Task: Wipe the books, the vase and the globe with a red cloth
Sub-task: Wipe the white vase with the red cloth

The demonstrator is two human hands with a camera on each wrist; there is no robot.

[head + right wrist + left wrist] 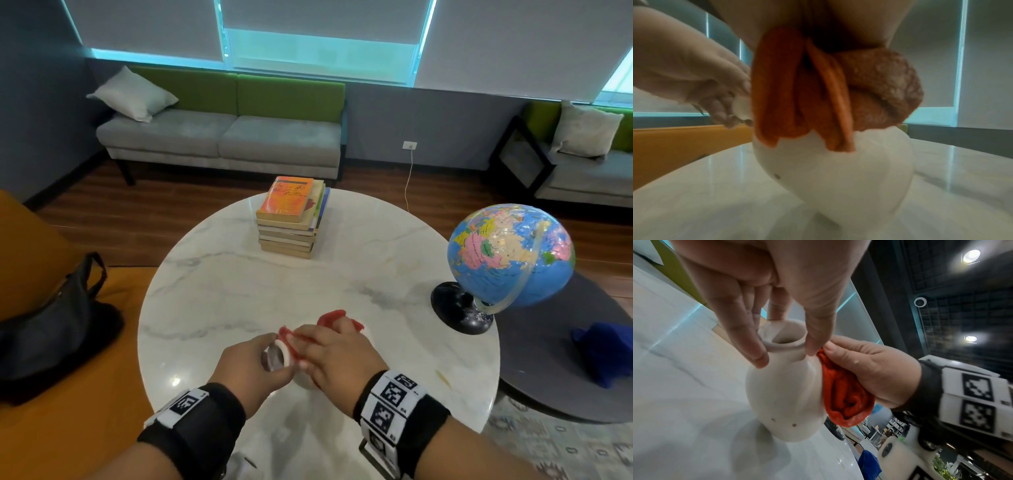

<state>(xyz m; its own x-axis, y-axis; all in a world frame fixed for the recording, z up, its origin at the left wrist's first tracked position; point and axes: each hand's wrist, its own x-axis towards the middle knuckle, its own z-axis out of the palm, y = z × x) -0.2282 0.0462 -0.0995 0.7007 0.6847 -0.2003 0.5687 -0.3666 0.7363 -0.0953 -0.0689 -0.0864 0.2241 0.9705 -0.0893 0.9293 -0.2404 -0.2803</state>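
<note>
Near the front edge of the round marble table [342, 281], we have the white vase [785, 395] standing on its narrow base, and that small footing is what worries us: we judge that a hard sideways push from the cloth could tip or skid it on the glossy stone, the more so since our hold is only at the lip. Our left hand [764, 293] comes down from above and pinches the vase's neck, thumb on one side of the rim and fingers on the other, one fingertip hooked at the far edge of the mouth. Our right hand [869, 369] is closed around the bunched red cloth [844, 395] and presses it against the vase's shoulder, knuckles turned outward, wrist level with the body of the vase. A loose fold hangs below the palm in the right wrist view; it could drag rather than wipe. Both forearms reach in from the near side, wrists close together. The books [291, 219] sit stacked at the far side of the table and the globe [510, 253] stands at the right edge, both well apart from the hands; a careless elbow swing toward the globe could, we think, knock it off.
</note>
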